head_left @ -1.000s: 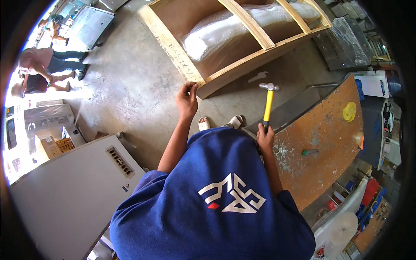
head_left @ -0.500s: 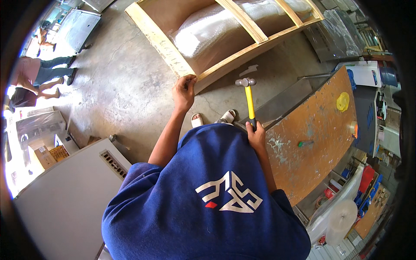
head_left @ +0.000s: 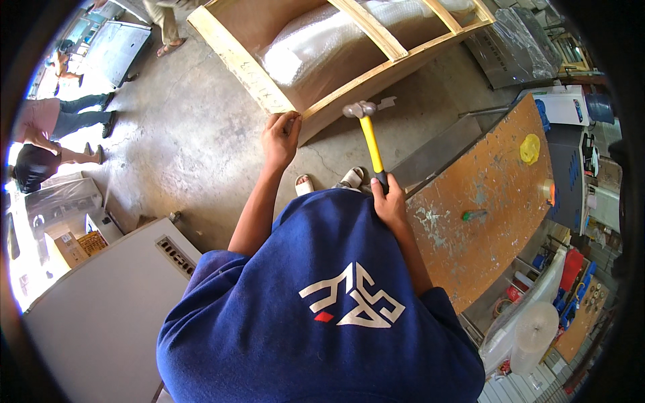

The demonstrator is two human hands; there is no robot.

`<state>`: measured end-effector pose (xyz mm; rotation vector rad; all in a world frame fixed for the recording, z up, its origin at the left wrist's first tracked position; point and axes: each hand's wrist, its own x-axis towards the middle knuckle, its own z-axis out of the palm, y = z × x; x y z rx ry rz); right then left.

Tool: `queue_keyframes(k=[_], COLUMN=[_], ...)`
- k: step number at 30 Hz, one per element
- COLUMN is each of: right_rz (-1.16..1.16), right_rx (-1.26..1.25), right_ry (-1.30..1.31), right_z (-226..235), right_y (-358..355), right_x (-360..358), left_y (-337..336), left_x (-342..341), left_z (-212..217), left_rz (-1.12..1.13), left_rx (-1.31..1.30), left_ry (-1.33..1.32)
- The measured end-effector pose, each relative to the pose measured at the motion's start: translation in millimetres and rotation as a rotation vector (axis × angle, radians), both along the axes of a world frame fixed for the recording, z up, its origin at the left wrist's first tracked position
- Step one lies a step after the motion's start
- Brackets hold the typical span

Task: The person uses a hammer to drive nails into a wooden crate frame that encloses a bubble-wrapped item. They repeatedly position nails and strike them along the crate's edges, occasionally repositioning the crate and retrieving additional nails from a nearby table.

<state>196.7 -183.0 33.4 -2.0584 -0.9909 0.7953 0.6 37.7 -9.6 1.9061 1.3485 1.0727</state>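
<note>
A wooden crate [head_left: 346, 96] stands ahead of me, with pale slats across its open top. Inside it lies a long bundle in clear bubble wrap [head_left: 295, 60]. My left hand [head_left: 279, 142] is at the crate's near corner, its thumb and fingers pinched together on top of the frame. Whatever they pinch is too small to make out. Closed round the black grip of a ball-peen hammer [head_left: 371, 144] is my right hand [head_left: 390, 200]. The hammer's yellow shaft points up and away, and its metal head is near the crate's near side, right of my left hand.
A worn brown worktable [head_left: 497, 195] stands to the right, bearing a yellow lump [head_left: 530, 149] and a small green-handled tool [head_left: 474, 215]. A white cabinet [head_left: 101, 316] is at the near left. Several people stand at the far left, one in a pink top [head_left: 39, 121].
The hammer and my right hand have moved left and slightly away, bringing the head nearer the crate's corner. My left hand stays at that corner. Another person's legs appear at the upper left.
</note>
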Motion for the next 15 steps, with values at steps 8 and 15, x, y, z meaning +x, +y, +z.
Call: queue_keyframes(k=[8,15], right_rz=[0.233,0.274], right_rx=[0.078,0.06], right_ry=[-0.093,-0.1], right_z=[17.0,38.7], right_y=[27.7,36.0], right_x=[-24.0,-34.4], left_y=[-1.2,-2.1], left_x=[2.8,5.1], left_z=[-8.7,-20.9], left_rz=[0.022,0.025], left_rx=[0.119,0.077], left_ry=[0.091,-0.006])
